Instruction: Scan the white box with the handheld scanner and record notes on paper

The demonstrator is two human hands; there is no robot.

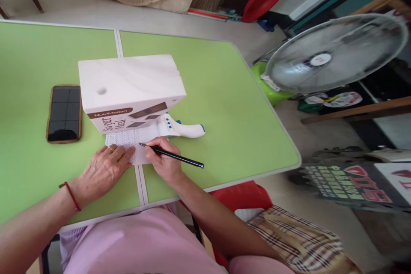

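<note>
A black pen (180, 156) is pinched in my right hand (164, 163), its tip on or just above a sheet of paper (123, 140) covered partly in small handwriting. My left hand (104, 169) lies flat with fingers out, pressing on the paper's lower left part. Right behind the paper stands a large white box (131, 81) with "NutriMotion" printed on its front. Beside the box's lower right corner lies a white and blue handheld device (183, 129), shaped like an infrared thermometer.
A phone in a brown case (64, 113) lies left of the box on the green table (212, 81). Past the table's right edge stands a fan (321, 60). A red chair (244, 195) with checked cloth (298, 233) is close by my right arm.
</note>
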